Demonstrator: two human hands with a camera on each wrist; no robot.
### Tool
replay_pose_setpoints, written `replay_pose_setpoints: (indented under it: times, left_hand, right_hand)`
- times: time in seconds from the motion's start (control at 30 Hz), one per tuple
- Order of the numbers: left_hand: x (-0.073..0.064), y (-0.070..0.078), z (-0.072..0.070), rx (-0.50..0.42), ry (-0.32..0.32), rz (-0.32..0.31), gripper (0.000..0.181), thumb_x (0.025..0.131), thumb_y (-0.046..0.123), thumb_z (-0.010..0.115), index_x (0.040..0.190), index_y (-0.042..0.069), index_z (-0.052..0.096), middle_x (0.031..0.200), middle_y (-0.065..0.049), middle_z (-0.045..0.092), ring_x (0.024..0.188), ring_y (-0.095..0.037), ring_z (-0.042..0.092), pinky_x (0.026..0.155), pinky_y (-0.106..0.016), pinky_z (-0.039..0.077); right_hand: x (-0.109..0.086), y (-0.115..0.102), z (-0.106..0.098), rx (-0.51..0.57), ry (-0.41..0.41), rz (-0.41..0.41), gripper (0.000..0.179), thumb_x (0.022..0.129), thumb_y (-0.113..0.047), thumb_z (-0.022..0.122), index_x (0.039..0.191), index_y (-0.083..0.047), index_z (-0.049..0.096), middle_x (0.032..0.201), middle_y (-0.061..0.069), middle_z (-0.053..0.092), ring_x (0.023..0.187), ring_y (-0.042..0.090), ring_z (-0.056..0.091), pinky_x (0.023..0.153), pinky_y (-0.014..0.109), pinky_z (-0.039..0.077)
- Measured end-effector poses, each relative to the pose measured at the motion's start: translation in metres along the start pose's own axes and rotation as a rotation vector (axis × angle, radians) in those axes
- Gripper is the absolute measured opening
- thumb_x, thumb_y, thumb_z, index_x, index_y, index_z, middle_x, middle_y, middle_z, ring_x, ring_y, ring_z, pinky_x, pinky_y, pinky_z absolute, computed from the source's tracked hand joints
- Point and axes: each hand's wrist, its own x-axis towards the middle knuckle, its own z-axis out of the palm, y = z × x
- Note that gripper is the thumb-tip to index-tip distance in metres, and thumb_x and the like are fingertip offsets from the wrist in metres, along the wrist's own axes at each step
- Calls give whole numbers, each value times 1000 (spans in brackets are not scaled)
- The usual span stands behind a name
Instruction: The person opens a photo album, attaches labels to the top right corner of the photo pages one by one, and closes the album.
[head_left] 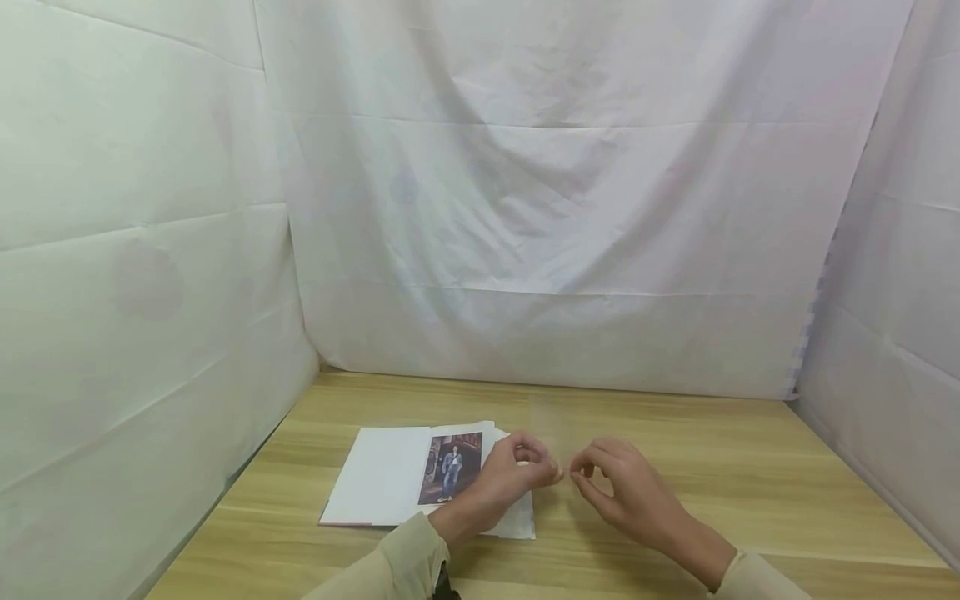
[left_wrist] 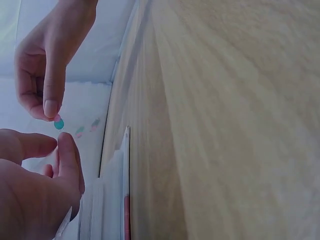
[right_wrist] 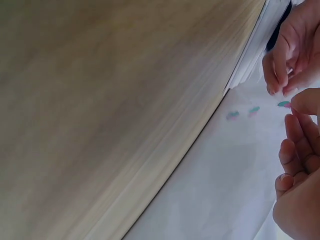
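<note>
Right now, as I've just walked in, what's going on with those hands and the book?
A person is working with both bare hands above a table. The right hand pinches a tiny pink and green piece between thumb and finger, close to the fingertips of the left hand. Whether the left hand holds anything is hard to tell. The book lies open on the table, with a photo on its right side.

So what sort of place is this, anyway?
Probably a makeshift booth for tabletop work: white sheets hang on three sides of a wood-grain table, where an open book lies with a picture on it.
</note>
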Motion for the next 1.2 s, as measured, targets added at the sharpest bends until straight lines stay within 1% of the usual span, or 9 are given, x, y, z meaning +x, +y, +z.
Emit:
replay_pose_setpoints:
  times: [0.2, 0.33, 0.5, 0.6, 0.73, 0.87, 1.03, 1.1, 1.2]
  left_hand:
    - [-4, -2, 0, 57, -46, -84, 48, 80, 10, 76, 121, 1, 53, 103, -9, 67, 88, -21, 70, 82, -31, 53]
    - [-6, -1, 3, 112, -60, -100, 52, 79, 11, 77, 123, 2, 51, 104, -8, 70, 90, -21, 70, 82, -34, 53]
    - [-9, 1, 7, 300, -56, -68, 56, 77, 18, 82, 122, 4, 50, 97, -1, 74, 92, -16, 65, 85, -36, 53]
    - [-12, 2, 9, 409, -80, -54, 56, 82, 23, 82, 124, 4, 49, 90, 2, 76, 88, -13, 67, 90, -37, 53]
    - [-14, 4, 12, 575, -89, -39, 60, 82, 23, 82, 126, 2, 47, 81, 5, 72, 75, -8, 66, 81, -32, 55]
    - [-16, 6, 16, 762, -63, -26, 62, 80, 22, 81, 126, -1, 47, 72, 6, 63, 60, -8, 59, 59, -26, 52]
    - [-20, 8, 22, 857, -63, -25, 77, 82, 20, 76, 140, -12, 36, 62, 2, 54, 48, -11, 50, 42, -27, 43]
    - [-21, 9, 25, 894, -62, -19, 86, 84, 20, 75, 147, -14, 28, 60, 2, 50, 45, -10, 45, 39, -26, 39]
    - [-24, 13, 28, 965, -60, -2, 83, 86, 24, 74, 147, -13, 31, 63, 2, 48, 48, -9, 43, 40, -26, 38]
  right_hand:
    - [0, 3, -1, 36, -18, 75, 18, 86, -13, 79, 94, -26, 69, 85, -21, 60, 77, 2, 55, 65, 22, 50]
    - [-1, 5, -2, 35, -36, 122, 17, 87, -15, 79, 94, -27, 69, 84, -22, 59, 77, -3, 51, 65, 20, 49]
    - [-2, 8, -2, 29, -33, 120, 17, 87, -16, 79, 93, -28, 69, 83, -22, 58, 76, -5, 49, 65, 17, 46]
    - [-2, 9, -2, 29, -33, 119, 17, 87, -15, 79, 93, -28, 69, 82, -22, 58, 76, -5, 49, 65, 17, 46]
    - [-2, 9, -2, 22, -41, 118, 17, 87, -16, 80, 92, -28, 69, 82, -22, 58, 76, -5, 49, 65, 17, 47]
    - [-2, 8, -3, 20, -52, 124, 16, 87, -17, 79, 92, -28, 69, 82, -23, 59, 75, -5, 50, 66, 17, 47]
    - [-3, 8, -5, 36, -70, 147, 16, 89, -18, 78, 93, -31, 68, 83, -22, 61, 74, -6, 49, 64, 18, 47]
    - [-3, 8, -5, 41, -72, 150, 16, 89, -18, 77, 93, -31, 68, 83, -22, 61, 74, -5, 49, 64, 18, 46]
    - [-4, 8, -5, 38, -62, 148, 17, 89, -17, 77, 92, -31, 68, 84, -22, 60, 74, -4, 49, 63, 17, 45]
